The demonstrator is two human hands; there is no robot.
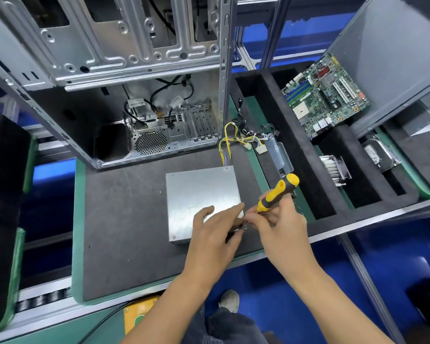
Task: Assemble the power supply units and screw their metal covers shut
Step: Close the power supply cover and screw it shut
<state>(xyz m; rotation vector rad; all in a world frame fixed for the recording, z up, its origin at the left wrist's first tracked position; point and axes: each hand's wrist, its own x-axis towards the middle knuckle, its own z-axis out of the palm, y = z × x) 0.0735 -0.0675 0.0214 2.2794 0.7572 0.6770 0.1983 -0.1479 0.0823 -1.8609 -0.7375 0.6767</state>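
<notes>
Both hands meet at the power supply unit (199, 194) near-right corner: our right hand (276, 219) grips the screwdriver (278, 191), tip angled down-left; our left hand (214, 232) pinches there, apparently steadying a screw.

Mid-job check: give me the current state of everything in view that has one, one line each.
power supply unit: cover on, lying flat on the mat
screwdriver: gripped, tip at the unit's near right corner
right hand: grips the screwdriver
left hand: rests on the cover, fingertips at that corner
computer case: side open

right hand (277, 219) gripping screwdriver (278, 191), power supply (199, 194)
</notes>
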